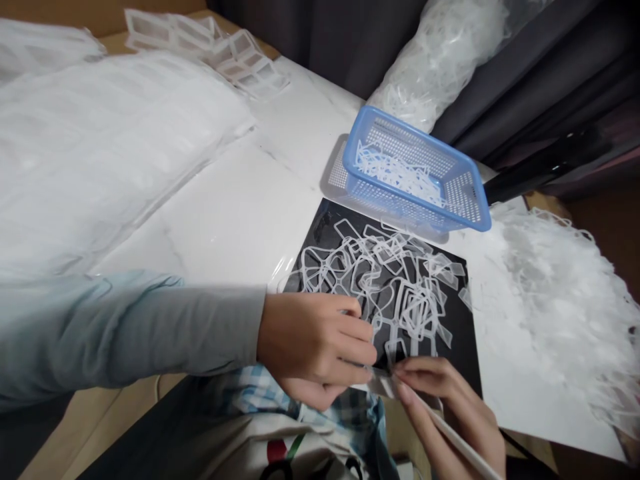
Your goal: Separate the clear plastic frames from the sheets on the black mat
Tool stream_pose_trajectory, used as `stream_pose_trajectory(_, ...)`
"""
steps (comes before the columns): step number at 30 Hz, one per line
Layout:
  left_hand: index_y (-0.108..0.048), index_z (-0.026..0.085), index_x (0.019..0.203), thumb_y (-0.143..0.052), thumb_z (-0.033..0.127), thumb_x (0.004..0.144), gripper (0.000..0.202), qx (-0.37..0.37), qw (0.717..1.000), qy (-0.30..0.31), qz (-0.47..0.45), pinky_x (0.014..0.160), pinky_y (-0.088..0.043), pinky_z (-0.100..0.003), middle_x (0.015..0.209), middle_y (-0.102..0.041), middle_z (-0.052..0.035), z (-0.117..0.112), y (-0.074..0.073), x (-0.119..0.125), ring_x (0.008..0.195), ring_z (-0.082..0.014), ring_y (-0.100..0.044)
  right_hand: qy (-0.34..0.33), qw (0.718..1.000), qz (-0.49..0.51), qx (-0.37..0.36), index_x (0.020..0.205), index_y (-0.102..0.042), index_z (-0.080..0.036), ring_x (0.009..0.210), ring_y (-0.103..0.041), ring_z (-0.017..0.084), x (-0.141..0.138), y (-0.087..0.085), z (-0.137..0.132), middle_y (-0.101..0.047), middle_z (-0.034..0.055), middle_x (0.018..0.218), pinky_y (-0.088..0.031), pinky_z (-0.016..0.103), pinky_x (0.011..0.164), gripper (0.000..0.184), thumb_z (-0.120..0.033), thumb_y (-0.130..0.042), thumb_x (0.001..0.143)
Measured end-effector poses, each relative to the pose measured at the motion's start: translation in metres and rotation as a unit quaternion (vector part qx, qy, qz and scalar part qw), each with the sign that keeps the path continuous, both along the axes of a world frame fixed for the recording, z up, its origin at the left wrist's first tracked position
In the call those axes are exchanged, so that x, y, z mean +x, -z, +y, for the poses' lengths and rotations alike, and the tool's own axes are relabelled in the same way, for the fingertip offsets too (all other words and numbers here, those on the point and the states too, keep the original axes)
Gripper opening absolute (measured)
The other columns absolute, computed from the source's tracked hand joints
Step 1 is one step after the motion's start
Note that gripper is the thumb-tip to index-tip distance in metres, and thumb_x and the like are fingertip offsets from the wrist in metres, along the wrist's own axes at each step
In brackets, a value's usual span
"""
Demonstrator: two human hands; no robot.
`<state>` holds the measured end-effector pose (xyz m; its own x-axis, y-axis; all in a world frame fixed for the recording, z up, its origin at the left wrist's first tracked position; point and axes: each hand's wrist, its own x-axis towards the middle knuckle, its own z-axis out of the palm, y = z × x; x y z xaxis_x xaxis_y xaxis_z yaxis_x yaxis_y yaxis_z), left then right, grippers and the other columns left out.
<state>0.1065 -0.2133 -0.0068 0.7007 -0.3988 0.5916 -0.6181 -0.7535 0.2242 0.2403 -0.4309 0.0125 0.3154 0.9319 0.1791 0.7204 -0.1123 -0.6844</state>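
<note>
Head view: the left hand [313, 347] had its fingers pressed together at the near edge of the black mat [463, 347], its grip unclear, beside tangled, seemingly clear plastic offcuts [395, 293]. The right hand [440, 407] pinched a white stick [455, 433]; a slip could snag the offcuts. No writing was legible.

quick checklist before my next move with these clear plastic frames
left hand on the frames: ok, fingers resting at the pile's near edge
right hand on the white stick: ok, held between the fingers
stick's tip: cannot tell, hidden by the fingers
frames on the black mat: not ok, tangled together
blue basket: ok, sitting on its clear tray with scraps inside
</note>
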Motion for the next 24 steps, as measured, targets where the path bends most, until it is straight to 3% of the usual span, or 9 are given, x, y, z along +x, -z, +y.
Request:
stream_pose_trajectory(13,-0.066,0.021,0.067,-0.058,0.014,0.076,0.014,0.002,0.999,-0.036,0.016,0.067,-0.043,-0.035,0.068,-0.06,0.0005,-0.001,0.003,0.0,0.066,-0.0161,-0.047,-0.042,0.999,-0.006,0.016,0.087,-0.063,-0.019,0.08,-0.071,0.017,-0.005,-0.002,0.009,-0.071,0.0057,0.087,-0.058,0.024,0.074,0.008,-0.013,-0.062,0.091)
stream_pose_trajectory(17,-0.065,0.022,0.065,-0.058,0.015,0.076,0.014,0.008,0.999,-0.039,0.026,0.067,-0.042,-0.035,0.067,-0.059,0.0006,-0.001,0.002,0.0,0.065,-0.0161,-0.046,-0.045,0.998,-0.038,0.024,0.094,-0.064,-0.019,0.088,-0.07,0.021,-0.012,0.002,0.004,-0.072,0.0098,0.096,-0.059,0.028,0.074,0.012,-0.008,-0.061,0.089)
stream_pose_trajectory(21,-0.066,0.02,0.066,-0.059,0.015,0.073,0.011,0.008,0.999,-0.046,0.025,0.066,-0.041,-0.034,0.068,-0.058,-0.0002,-0.001,0.001,0.0,0.065,-0.016,-0.046,-0.012,0.994,-0.098,0.051,0.102,-0.065,-0.022,0.094,-0.068,0.024,-0.027,0.015,-0.003,-0.075,0.012,0.107,-0.059,0.036,0.081,0.02,-0.007,-0.062,0.089)
stream_pose_trajectory(24,-0.066,0.019,0.068,-0.06,0.016,0.072,0.009,0.011,0.998,-0.051,0.024,0.067,-0.04,-0.034,0.069,-0.058,-0.0007,-0.001,0.001,0.0,0.065,-0.0162,-0.047,0.029,0.988,-0.131,0.075,0.099,-0.066,-0.022,0.089,-0.068,0.022,-0.038,0.022,-0.003,-0.076,0.0105,0.107,-0.058,0.033,0.079,0.016,-0.01,-0.058,0.093)
